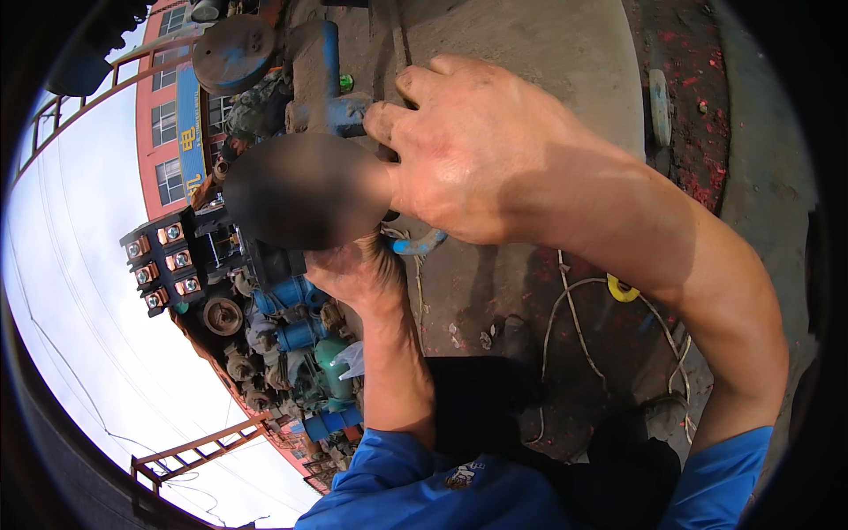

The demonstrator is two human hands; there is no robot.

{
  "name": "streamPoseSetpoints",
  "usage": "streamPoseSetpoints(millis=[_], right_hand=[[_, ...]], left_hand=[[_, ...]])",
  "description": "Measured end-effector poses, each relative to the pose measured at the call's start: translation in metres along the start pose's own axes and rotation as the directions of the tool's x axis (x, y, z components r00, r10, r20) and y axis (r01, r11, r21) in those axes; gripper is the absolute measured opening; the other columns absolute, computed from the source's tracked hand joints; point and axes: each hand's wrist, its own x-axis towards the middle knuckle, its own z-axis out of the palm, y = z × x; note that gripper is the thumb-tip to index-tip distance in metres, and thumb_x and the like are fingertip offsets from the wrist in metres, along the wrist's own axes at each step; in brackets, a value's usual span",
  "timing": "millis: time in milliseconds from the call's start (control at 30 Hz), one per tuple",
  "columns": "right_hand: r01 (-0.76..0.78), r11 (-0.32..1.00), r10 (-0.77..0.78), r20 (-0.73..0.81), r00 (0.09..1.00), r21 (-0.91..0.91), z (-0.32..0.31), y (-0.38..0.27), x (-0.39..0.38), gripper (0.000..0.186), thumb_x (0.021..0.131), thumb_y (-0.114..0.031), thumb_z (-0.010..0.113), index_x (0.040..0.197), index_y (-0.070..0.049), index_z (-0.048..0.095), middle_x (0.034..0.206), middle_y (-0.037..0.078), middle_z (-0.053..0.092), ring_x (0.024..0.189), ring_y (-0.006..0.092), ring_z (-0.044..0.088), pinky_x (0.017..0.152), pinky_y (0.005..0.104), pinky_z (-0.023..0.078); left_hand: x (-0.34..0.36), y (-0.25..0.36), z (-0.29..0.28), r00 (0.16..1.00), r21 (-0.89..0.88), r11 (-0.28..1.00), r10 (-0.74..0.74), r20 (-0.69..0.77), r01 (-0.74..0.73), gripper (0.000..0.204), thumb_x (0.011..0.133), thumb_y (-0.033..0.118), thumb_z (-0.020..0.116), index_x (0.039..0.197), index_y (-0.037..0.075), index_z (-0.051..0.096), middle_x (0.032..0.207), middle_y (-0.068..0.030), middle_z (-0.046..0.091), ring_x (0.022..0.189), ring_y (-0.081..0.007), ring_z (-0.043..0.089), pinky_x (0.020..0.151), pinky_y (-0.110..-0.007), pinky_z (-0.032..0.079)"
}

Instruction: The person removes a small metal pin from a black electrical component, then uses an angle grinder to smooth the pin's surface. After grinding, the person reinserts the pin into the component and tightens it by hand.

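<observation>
The person's left hand (pixel 358 269) is cupped beneath a dark blurred patch (pixel 296 190) and the right hand (pixel 477 146) has bent fingers at its edge, so neither grip can be told, while a black copper-terminalled electrical device (pixel 162 256) sits left of both hands.

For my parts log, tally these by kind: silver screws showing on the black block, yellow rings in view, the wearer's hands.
Silver screws on the black block: 6
Yellow ring: 1
Hands, left hand and right hand: 2
Total: 9
</observation>
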Motion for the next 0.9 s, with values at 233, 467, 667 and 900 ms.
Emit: streamPoseSetpoints(millis=[233, 467, 667, 900], right_hand=[[-0.06, 0.998, 0.064, -0.121, 0.991, 0.035, 0.006, -0.012, -0.008, 0.016, 0.076, -0.025, 0.07, 0.08, -0.011, 0.077, 0.093, 0.009, 0.073, 0.092, 0.0255, 0.071, 0.079, 0.0372, 0.058], [-0.068, 0.993, 0.078, -0.103, 0.992, 0.092, 0.005, -0.003, -0.002, 0.016, 0.074, -0.027, 0.072, 0.077, -0.011, 0.076, 0.095, 0.01, 0.072, 0.091, 0.0267, 0.071, 0.078, 0.0389, 0.058], [-0.076, 0.995, 0.087, -0.215, 0.973, 0.062, 0.009, -0.013, -0.007, 0.016, 0.077, -0.026, 0.071, 0.081, -0.013, 0.078, 0.096, 0.01, 0.073, 0.09, 0.0275, 0.071, 0.08, 0.0397, 0.059], [-0.1, 0.984, 0.115, -0.1, 0.988, 0.147, 0.009, -0.01, -0.005, 0.014, 0.076, -0.022, 0.07, 0.081, -0.011, 0.077, 0.097, 0.009, 0.073, 0.089, 0.0278, 0.071, 0.081, 0.0395, 0.058]], left_hand=[[-0.004, -0.003, 0.005, 1.0, -0.112, 0.994, 0.004, 0.009, -0.003, 0.077, 0.09, 0.037, 0.082, 0.145, 0.0, 0.043, 0.132, -0.013, 0.061, 0.112, -0.0225, 0.063, 0.096, -0.037, 0.054], [-0.003, 0.003, -0.004, 0.999, 0.049, 0.999, -0.017, 0.041, 0.015, 0.075, 0.092, 0.028, 0.08, 0.149, 0.0, 0.04, 0.135, -0.0134, 0.061, 0.113, -0.0227, 0.063, 0.097, -0.037, 0.054], [0.0, -0.001, -0.001, 0.997, -0.073, 0.997, 0.036, 0.072, -0.031, 0.072, 0.093, 0.025, 0.079, 0.149, 0.0, 0.041, 0.133, -0.0129, 0.062, 0.112, -0.0222, 0.063, 0.095, -0.037, 0.054], [-0.002, -0.008, -0.005, 0.999, -0.016, 1.0, -0.014, 0.028, 0.015, 0.07, 0.091, 0.019, 0.08, 0.147, 0.0, 0.043, 0.131, -0.0121, 0.063, 0.109, -0.0215, 0.064, 0.093, -0.035, 0.055]])
